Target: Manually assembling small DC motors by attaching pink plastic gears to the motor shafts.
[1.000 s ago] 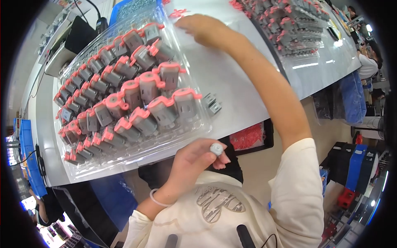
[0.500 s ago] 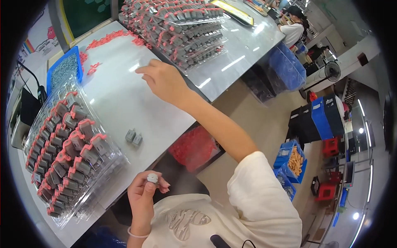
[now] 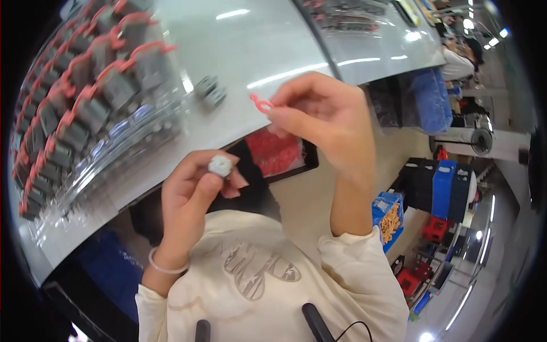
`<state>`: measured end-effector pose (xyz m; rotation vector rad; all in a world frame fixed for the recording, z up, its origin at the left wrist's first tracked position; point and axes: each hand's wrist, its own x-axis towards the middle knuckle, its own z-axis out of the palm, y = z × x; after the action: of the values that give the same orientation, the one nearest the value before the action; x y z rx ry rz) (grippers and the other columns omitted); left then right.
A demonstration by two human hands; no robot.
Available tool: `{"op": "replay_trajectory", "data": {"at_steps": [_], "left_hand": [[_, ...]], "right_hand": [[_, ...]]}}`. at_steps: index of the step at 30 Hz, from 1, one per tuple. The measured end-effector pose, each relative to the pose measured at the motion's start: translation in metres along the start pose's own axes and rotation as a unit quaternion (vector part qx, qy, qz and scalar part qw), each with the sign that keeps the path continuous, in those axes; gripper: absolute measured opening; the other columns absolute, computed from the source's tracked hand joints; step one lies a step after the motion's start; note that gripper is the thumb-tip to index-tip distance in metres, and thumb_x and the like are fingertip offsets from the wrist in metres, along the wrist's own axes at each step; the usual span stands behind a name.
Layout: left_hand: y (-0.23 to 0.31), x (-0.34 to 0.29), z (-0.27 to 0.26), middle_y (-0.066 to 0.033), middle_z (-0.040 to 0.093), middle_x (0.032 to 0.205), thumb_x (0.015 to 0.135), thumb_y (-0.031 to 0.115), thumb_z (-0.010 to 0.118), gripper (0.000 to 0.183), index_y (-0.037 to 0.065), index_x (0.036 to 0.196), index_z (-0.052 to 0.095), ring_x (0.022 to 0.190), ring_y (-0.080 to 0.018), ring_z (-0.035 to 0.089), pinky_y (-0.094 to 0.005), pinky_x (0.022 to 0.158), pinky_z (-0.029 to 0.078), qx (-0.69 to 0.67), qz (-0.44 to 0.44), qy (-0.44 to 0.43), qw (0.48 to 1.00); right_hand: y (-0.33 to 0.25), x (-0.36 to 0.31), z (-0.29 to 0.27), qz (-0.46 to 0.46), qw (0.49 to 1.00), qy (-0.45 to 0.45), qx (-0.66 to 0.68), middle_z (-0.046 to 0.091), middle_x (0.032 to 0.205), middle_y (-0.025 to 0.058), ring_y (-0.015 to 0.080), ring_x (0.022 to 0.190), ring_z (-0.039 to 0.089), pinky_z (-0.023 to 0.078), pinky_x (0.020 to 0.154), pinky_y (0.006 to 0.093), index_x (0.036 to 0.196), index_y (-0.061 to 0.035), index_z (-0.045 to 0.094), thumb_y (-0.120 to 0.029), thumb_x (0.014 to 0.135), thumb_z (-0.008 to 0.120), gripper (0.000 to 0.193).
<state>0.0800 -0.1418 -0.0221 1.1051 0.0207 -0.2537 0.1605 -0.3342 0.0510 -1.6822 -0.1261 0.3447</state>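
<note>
Held upright between thumb and fingers of my left hand is a small grey plastic connector housing, its end turned up. My right hand pinches a pink plastic clip, a small ring with a tail, by one edge; it hangs to the right of and above the housing, apart from it. Two or so more grey housings lie together on the white tabletop beyond my left hand. Left of them, a clear plastic tray holds many rows of grey housings with pink clips fitted on.
The white table's near edge runs slantwise before me. Below it stands a dark bin of pink parts. More filled trays sit on the far table. Blue plastic bags, a fan and a person are off to the right.
My right hand has come back from the far side of the table toward my left hand, now with a pink clip in its fingers. The left keeps its housing. The view has shifted nearer.
</note>
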Motion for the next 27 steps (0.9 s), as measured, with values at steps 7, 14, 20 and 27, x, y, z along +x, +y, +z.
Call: {"op": "replay_trajectory", "data": {"at_steps": [7, 14, 20, 27], "left_hand": [[-0.003, -0.004, -0.005, -0.0081, 0.061, 0.098, 0.092, 0.018, 0.057, 0.029, -0.003, 0.111, 0.053, 0.085, -0.0129, 0.06, -0.0238, 0.075, 0.049, 0.005, 0.041, -0.007, 0.999], [-0.005, -0.008, -0.006, -0.0079, 0.061, 0.097, 0.091, 0.012, 0.057, 0.025, -0.005, 0.11, 0.052, 0.084, -0.0122, 0.061, -0.0232, 0.075, 0.05, 0.052, 0.074, -0.023, 0.996], [-0.004, -0.007, -0.007, -0.0074, 0.061, 0.094, 0.091, 0.011, 0.057, 0.025, -0.005, 0.11, 0.053, 0.083, -0.0113, 0.061, -0.0231, 0.073, 0.05, 0.05, 0.088, -0.01, 0.995], [-0.001, -0.009, -0.007, -0.0081, 0.063, 0.082, 0.083, 0.005, 0.063, 0.02, -0.004, 0.101, 0.058, 0.073, -0.0121, 0.061, -0.0235, 0.065, 0.049, 0.18, 0.125, -0.004, 0.976]], "right_hand": [[0.025, -0.011, 0.033, 0.002, 0.976, -0.135, 0.17, 0.056, 0.091, 0.013, 0.0141, 0.082, 0.054, 0.045, 0.069, 0.024, 0.086, 0.0053, 0.059, 0.006, 0.077, 0.062, 0.01], [0.022, -0.021, 0.047, -0.004, 0.994, -0.065, 0.093, 0.058, 0.083, 0.0073, 0.0115, 0.071, 0.053, 0.041, 0.062, 0.0217, 0.086, 0.0023, 0.062, 0.002, 0.074, 0.066, 0.012], [0.031, -0.018, 0.047, -0.235, 0.962, -0.056, -0.127, 0.057, 0.075, 0.0048, 0.0141, 0.066, 0.054, 0.041, 0.057, 0.0248, 0.089, -0.0029, 0.07, -0.003, 0.07, 0.073, 0.018], [0.048, -0.003, 0.039, -0.321, 0.934, -0.107, -0.115, 0.056, 0.074, 0.0022, 0.0136, 0.063, 0.049, 0.038, 0.055, 0.026, 0.085, -0.0072, 0.072, -0.009, 0.062, 0.077, 0.024]]}}
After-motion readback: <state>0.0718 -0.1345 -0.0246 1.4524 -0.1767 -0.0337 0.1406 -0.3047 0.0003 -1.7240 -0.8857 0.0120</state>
